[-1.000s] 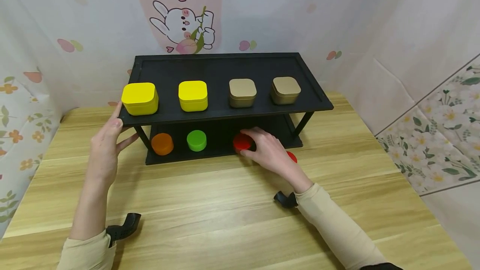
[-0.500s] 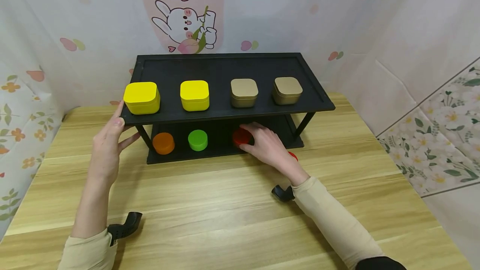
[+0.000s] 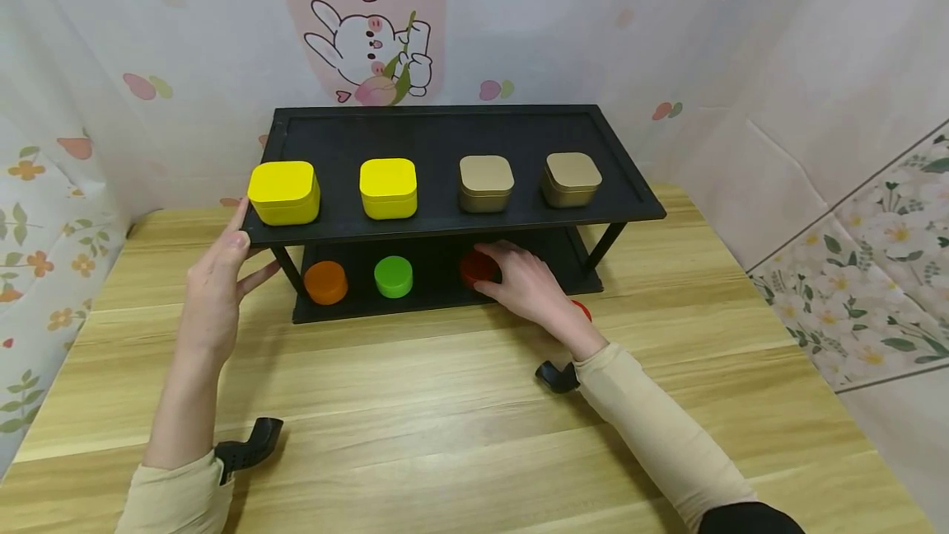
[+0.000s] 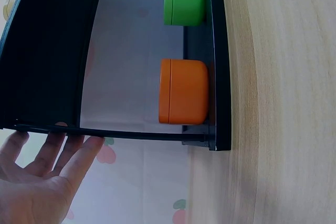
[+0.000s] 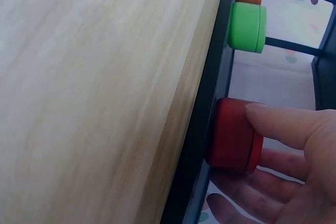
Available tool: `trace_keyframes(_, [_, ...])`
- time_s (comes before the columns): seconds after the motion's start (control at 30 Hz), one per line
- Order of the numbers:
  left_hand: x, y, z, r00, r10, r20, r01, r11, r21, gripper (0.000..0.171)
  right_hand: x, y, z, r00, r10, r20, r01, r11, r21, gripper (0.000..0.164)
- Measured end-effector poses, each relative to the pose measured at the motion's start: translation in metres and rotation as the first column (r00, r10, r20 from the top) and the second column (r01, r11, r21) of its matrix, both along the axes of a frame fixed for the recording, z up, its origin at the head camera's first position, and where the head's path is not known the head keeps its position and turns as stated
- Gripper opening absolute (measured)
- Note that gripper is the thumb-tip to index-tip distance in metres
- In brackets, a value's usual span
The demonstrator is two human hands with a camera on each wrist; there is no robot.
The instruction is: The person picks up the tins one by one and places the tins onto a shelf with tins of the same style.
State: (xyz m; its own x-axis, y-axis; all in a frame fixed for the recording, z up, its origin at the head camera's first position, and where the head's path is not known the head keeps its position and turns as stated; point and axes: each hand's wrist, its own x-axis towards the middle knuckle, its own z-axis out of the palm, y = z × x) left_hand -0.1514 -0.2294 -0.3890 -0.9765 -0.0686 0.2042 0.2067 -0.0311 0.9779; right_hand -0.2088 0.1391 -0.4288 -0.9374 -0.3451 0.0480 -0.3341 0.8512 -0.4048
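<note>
A black two-tier shelf rack stands on the wooden table. My right hand reaches onto its lower tier and holds a round red tin between thumb and fingers; the tin rests on that tier. To its left on the same tier sit a round green tin and a round orange tin. My left hand touches the left end of the upper tier with fairly straight fingers. Two yellow square tins and two beige ones stand along the upper tier's front.
Another red object lies on the table right of the rack, mostly hidden by my right wrist. A patterned cloth hangs behind the rack. The wooden table top stretches out in front.
My right hand shifts very slightly on the red tin, which stays on the lower tier. The head view drifts a little. My left hand keeps its place at the rack's left end.
</note>
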Motion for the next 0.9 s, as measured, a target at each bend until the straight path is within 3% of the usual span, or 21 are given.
trace_keyframes(0.9, [0.0002, 0.001, 0.0002, 1.0, 0.007, -0.007, -0.007, 1.0, -0.003, 0.047, -0.0016, 0.0019, 0.0003, 0.998, -0.012, 0.055, 0.012, 1.0, 0.002, 0.062])
